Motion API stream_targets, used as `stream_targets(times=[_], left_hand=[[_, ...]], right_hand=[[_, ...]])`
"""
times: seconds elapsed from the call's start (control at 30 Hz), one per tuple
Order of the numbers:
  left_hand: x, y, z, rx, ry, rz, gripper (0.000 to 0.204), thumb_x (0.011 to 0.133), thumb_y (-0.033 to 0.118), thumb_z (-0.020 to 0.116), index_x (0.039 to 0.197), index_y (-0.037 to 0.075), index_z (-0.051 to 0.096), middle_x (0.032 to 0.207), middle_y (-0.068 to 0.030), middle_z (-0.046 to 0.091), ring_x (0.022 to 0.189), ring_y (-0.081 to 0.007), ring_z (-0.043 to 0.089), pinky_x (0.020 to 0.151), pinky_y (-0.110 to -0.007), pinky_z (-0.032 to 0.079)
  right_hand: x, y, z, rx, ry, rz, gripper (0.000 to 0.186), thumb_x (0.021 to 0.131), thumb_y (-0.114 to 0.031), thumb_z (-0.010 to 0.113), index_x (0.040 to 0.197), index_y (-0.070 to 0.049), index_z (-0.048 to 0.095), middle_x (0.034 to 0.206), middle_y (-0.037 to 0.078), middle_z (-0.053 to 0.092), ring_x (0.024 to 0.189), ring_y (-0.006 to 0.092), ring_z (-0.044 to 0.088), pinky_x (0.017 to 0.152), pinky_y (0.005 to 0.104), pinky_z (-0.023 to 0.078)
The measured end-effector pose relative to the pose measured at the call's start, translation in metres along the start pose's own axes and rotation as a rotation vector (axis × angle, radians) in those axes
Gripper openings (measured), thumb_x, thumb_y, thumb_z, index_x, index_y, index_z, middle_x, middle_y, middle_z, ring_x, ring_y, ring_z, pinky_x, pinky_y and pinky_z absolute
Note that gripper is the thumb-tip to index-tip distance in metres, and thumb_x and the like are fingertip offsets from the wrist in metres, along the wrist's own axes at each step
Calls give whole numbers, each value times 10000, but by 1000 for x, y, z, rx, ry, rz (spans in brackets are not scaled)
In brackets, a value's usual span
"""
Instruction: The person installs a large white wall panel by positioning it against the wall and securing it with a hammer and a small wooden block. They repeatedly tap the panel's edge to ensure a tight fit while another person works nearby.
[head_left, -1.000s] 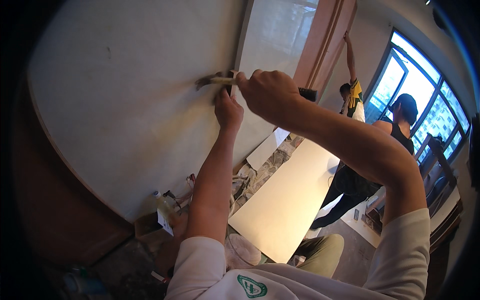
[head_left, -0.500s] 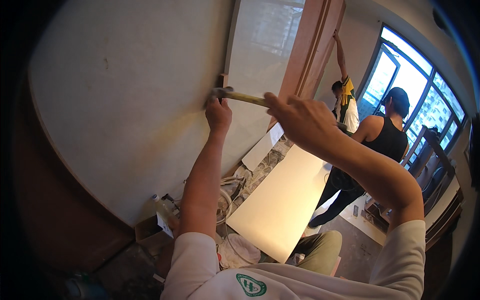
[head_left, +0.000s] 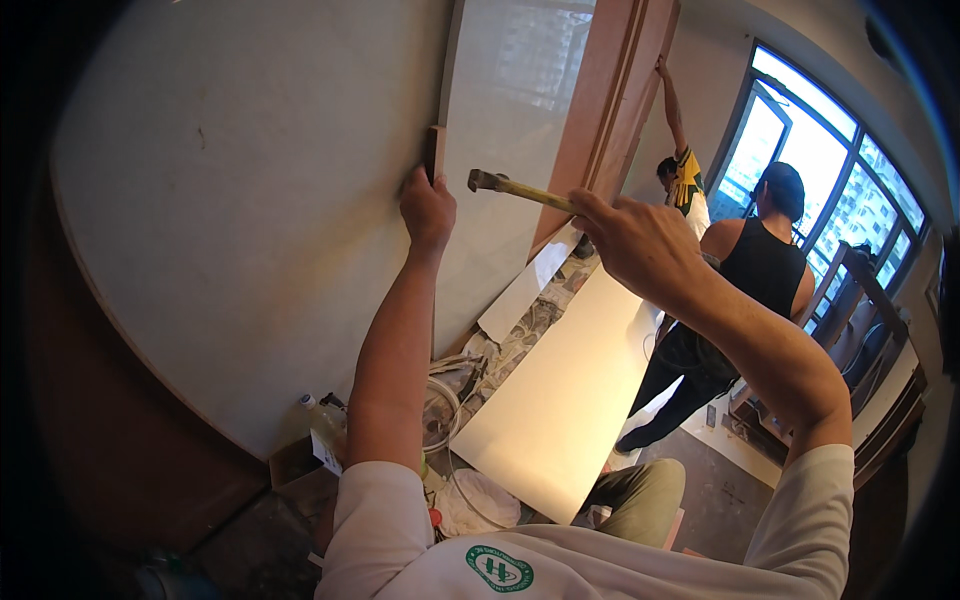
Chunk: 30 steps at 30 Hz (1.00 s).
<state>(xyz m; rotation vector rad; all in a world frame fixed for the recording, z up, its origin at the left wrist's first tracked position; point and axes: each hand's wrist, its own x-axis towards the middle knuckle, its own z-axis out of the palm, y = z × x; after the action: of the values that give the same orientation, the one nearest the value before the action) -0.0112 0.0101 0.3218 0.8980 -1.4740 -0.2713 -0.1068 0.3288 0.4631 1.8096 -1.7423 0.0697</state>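
Observation:
A short wooden block (head_left: 436,151) stands upright against the edge of a glossy pale panel (head_left: 512,90), beside a broad matte white board (head_left: 230,230). My left hand (head_left: 428,207) is closed round the lower end of the block. My right hand (head_left: 640,245) grips a hammer (head_left: 523,192) by its wooden handle; the hammer's head is in the air, a short way right of my left hand and clear of the block. Tall brown wooden boards (head_left: 610,100) stand right of the glossy panel.
A person in a black tank top (head_left: 762,275) and another in a yellow-and-white shirt (head_left: 688,195), arm raised, stand before a window (head_left: 800,130). A long pale sheet (head_left: 550,390) lies below. A box (head_left: 300,470), bottle (head_left: 325,410) and coiled hose (head_left: 440,405) are at the lower left.
The hammer head has moved right, away from my left hand, as my right hand drew back. My left hand sits slightly farther left in view, and the surroundings have shifted left.

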Motion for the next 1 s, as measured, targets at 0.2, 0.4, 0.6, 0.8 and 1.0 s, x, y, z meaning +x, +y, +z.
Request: stream_targets(times=[0.2,0.4,0.6,0.8,1.0], left_hand=[[-1,-2,7,27,46,99,288,909,102,660,1141,-55,592,1047,-261,647,992,-455,637,868,-514,520],[2,-9,14,-22,120,202,269,903,86,662,1121,-46,574,1045,-253,627,994,-454,629,850,-522,515],[-5,8,11,26,49,36,277,904,86,655,1133,-42,565,1069,-262,620,1016,-457,622,875,-526,506],[0,-3,10,-68,158,173,315,910,91,652,1179,-44,558,1091,-264,619,1030,-458,620,888,-528,505],[-1,-2,10,53,37,63,357,921,102,646,1232,-49,560,1111,-263,627,1028,-455,630,905,-519,510]], right_hand=[[43,-15,9,-24,93,-108,246,1028,-278,569,1203,-105,565,708,91,629,557,279,674,463,409,502],[92,-58,-6,-64,271,-305,308,962,-208,613,1247,-107,555,780,105,676,656,290,729,540,398,571],[152,-40,-1,-324,11,-283,318,1012,-211,547,1287,-64,610,771,122,722,723,280,752,634,393,607],[131,-69,-23,-254,215,-384,343,979,-165,573,1312,-92,603,757,110,714,703,271,747,625,382,605],[135,-49,-16,-291,74,-183,280,977,-207,590,1214,-62,624,836,112,740,779,278,757,635,401,600]])
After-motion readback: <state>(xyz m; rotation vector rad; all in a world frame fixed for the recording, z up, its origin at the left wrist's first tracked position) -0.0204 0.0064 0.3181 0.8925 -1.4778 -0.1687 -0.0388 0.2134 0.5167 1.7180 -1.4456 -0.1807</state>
